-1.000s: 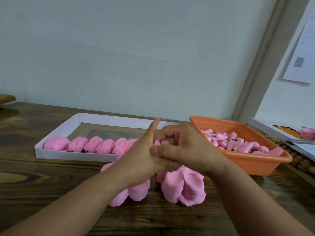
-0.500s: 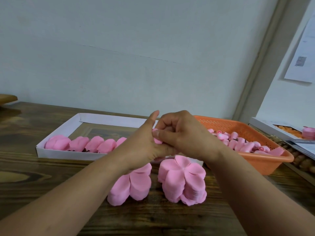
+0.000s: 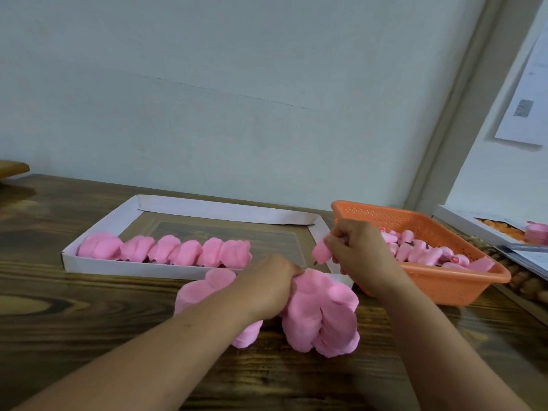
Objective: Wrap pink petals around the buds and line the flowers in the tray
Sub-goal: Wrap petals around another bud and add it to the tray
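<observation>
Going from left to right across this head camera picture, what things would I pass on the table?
White tray with its row of pink flowers → left hand on the petal stacks → right hand holding a bud → orange basket of buds.

Soft, even daylight filled the view; the table (image 3: 89,321) showed faint glare, and wide-angle distortion bent the slightly blurred edges.

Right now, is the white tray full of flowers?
No. The tray holds one row of flowers along its near side; the rest is bare.
</observation>
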`<action>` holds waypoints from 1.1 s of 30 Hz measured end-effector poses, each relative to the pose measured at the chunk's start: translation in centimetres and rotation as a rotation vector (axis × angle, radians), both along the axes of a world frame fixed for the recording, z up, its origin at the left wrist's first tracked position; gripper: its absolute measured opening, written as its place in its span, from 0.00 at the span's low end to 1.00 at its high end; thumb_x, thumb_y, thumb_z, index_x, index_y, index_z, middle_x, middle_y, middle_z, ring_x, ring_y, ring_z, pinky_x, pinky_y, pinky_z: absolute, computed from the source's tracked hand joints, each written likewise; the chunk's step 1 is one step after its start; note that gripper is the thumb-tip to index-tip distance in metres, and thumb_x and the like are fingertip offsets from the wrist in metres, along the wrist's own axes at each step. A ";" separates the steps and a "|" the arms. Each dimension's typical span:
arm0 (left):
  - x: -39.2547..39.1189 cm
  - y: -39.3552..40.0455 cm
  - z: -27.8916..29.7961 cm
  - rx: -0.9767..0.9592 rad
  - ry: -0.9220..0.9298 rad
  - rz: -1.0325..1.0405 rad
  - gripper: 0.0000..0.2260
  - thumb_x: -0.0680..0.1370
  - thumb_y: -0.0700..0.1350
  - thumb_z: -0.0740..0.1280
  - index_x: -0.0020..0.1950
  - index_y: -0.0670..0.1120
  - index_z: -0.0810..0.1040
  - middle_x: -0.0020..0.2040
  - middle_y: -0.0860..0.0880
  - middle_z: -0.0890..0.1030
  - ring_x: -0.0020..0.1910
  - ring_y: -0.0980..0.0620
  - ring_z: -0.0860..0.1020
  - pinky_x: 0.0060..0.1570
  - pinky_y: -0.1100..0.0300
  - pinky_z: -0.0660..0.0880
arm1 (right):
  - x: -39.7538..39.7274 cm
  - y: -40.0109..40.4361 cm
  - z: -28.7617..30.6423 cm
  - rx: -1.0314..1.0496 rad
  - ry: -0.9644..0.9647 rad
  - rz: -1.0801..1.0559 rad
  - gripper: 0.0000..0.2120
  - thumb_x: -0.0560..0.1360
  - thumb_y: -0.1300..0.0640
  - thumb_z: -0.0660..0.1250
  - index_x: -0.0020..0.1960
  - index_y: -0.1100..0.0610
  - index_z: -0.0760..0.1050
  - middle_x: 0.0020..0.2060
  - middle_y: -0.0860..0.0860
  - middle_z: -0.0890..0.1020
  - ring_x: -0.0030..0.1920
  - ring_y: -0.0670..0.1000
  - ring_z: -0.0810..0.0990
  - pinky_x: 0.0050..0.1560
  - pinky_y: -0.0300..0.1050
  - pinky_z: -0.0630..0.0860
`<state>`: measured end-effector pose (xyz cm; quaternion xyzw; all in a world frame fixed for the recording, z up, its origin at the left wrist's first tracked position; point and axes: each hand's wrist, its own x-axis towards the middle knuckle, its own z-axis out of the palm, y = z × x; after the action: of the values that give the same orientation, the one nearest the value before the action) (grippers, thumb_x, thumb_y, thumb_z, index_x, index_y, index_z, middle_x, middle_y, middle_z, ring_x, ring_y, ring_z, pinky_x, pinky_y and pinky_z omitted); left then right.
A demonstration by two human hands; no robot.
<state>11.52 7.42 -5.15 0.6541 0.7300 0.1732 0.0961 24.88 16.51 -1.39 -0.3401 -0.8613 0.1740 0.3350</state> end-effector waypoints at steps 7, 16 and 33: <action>0.1 0.7 -0.1 0.095 0.071 0.049 0.07 0.77 0.41 0.64 0.51 0.46 0.80 0.47 0.45 0.81 0.47 0.43 0.79 0.44 0.52 0.76 | 0.0 -0.2 -0.3 -0.017 -0.043 0.019 0.09 0.76 0.63 0.62 0.42 0.67 0.78 0.37 0.60 0.81 0.35 0.59 0.76 0.37 0.51 0.76; 0.8 0.4 0.3 0.140 0.250 0.065 0.03 0.80 0.42 0.61 0.49 0.46 0.74 0.43 0.47 0.76 0.47 0.45 0.77 0.31 0.60 0.59 | -0.1 -0.4 -0.1 -0.021 -0.038 0.018 0.09 0.76 0.63 0.62 0.41 0.65 0.78 0.37 0.58 0.82 0.36 0.60 0.77 0.39 0.51 0.76; 0.3 -0.2 0.7 0.260 -0.052 0.050 0.09 0.80 0.43 0.61 0.49 0.41 0.80 0.48 0.45 0.81 0.48 0.45 0.78 0.49 0.52 0.75 | -0.1 -0.3 0.1 -0.026 -0.047 0.016 0.08 0.75 0.63 0.63 0.42 0.64 0.79 0.37 0.57 0.82 0.36 0.60 0.78 0.39 0.54 0.78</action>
<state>11.79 7.26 -4.40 0.6381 0.7146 0.2856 0.0250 24.82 16.23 -1.30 -0.3413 -0.8693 0.1798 0.3091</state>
